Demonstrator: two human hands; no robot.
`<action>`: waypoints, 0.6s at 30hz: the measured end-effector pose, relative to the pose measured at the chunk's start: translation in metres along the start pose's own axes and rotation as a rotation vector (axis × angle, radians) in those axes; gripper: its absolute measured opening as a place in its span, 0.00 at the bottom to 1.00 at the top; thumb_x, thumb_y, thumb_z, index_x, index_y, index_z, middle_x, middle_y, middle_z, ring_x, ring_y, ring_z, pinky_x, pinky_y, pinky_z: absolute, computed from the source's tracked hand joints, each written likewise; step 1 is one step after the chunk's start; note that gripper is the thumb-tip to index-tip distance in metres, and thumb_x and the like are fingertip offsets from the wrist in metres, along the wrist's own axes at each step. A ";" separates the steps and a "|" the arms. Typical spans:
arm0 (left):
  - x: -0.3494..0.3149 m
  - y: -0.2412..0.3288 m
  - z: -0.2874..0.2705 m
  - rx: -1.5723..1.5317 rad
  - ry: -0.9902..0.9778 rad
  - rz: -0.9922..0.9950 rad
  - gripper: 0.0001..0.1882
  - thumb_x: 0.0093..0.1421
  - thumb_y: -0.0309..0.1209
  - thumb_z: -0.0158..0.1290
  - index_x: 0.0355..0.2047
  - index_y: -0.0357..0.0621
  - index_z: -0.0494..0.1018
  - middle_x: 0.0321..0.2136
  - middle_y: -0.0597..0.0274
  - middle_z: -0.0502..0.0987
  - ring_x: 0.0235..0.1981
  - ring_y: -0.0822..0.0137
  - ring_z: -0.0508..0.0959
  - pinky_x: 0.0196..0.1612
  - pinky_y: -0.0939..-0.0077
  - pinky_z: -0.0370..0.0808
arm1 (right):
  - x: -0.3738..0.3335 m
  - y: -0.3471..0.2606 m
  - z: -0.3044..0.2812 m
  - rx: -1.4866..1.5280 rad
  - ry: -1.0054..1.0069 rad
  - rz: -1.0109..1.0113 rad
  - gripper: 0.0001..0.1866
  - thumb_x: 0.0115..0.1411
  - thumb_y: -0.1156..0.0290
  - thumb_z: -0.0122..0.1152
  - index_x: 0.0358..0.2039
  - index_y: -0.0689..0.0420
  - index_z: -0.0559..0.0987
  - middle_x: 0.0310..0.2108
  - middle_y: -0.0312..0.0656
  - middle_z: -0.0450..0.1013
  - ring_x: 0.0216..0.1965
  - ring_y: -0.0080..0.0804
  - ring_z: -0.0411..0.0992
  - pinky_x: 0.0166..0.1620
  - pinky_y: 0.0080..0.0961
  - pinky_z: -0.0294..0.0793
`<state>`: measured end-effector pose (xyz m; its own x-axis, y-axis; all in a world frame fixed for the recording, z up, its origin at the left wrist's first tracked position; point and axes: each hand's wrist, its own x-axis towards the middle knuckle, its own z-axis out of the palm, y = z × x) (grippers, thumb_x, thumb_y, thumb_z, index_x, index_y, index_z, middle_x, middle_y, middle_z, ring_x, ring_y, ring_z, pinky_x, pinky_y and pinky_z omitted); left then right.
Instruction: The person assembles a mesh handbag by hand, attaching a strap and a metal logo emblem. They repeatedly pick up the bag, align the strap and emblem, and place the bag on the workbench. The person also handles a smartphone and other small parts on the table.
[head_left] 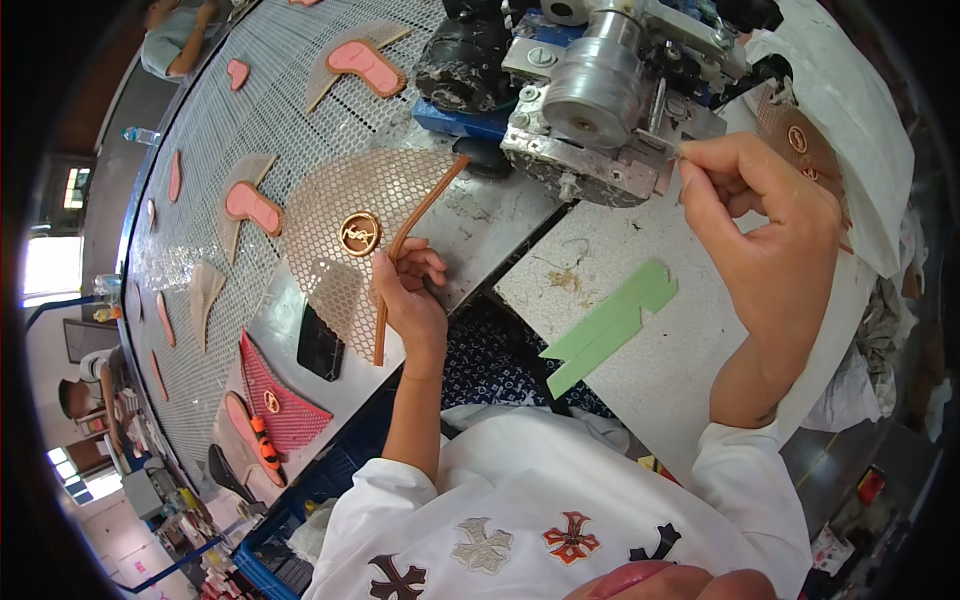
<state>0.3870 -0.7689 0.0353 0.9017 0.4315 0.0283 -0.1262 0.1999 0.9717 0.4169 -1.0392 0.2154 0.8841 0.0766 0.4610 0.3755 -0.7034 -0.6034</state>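
My left hand (pixel 415 300) pinches a beige mesh shoe upper piece (pixel 320 190) by its brown bound edge. The piece has a round brown and gold emblem (pixel 360 234) and lies over the conveyor's near edge. My right hand (pixel 765 210) is raised at the front of a metal edge-working machine (pixel 595 95), thumb and forefinger pressed together beside its small metal parts. A thin metal bit shows at those fingertips, but I cannot make out whether they hold it. Below the machine, a green notched strip (pixel 610 325) lies on the grey worktop (pixel 540 285).
Pink sole-shaped pieces (pixel 255 207) and mesh parts lie along the white conveyor (pixel 290 120). Nearer are a black phone (pixel 320 343), a pink mesh upper (pixel 280 395) and an orange-and-black cutter (pixel 265 440). A brown mesh piece (pixel 800 150) rests on white sheeting at right. Other people (pixel 90 385) sit far left.
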 end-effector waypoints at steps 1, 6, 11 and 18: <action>0.000 0.000 0.000 -0.001 0.000 -0.002 0.29 0.76 0.48 0.33 0.39 0.36 0.74 0.22 0.59 0.75 0.22 0.72 0.69 0.29 0.78 0.66 | 0.000 -0.001 -0.001 0.008 -0.007 0.014 0.06 0.57 0.83 0.63 0.36 0.64 0.83 0.25 0.35 0.77 0.25 0.16 0.73 0.31 0.14 0.72; -0.001 0.000 0.002 0.011 -0.006 -0.013 0.29 0.76 0.47 0.32 0.38 0.36 0.75 0.23 0.59 0.76 0.22 0.73 0.69 0.29 0.78 0.66 | -0.003 -0.005 -0.016 0.074 -0.004 0.084 0.06 0.60 0.83 0.61 0.37 0.65 0.83 0.28 0.35 0.77 0.27 0.16 0.73 0.31 0.14 0.71; 0.000 0.002 0.000 0.041 -0.001 -0.041 0.30 0.76 0.48 0.30 0.38 0.36 0.76 0.23 0.60 0.76 0.22 0.75 0.70 0.30 0.79 0.67 | 0.003 0.005 -0.010 0.140 0.109 0.081 0.04 0.59 0.81 0.65 0.34 0.61 0.83 0.25 0.33 0.79 0.25 0.17 0.74 0.31 0.15 0.74; -0.002 0.002 -0.001 0.013 -0.011 -0.060 0.31 0.76 0.49 0.30 0.38 0.37 0.76 0.24 0.62 0.76 0.23 0.75 0.69 0.31 0.80 0.66 | 0.006 0.013 0.004 -0.110 0.137 0.038 0.02 0.60 0.78 0.65 0.35 0.61 0.82 0.25 0.36 0.77 0.23 0.20 0.73 0.30 0.18 0.72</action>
<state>0.3845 -0.7682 0.0364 0.9118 0.4096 -0.0281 -0.0658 0.2134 0.9747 0.4281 -1.0452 0.2073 0.8482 -0.0429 0.5280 0.3035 -0.7775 -0.5508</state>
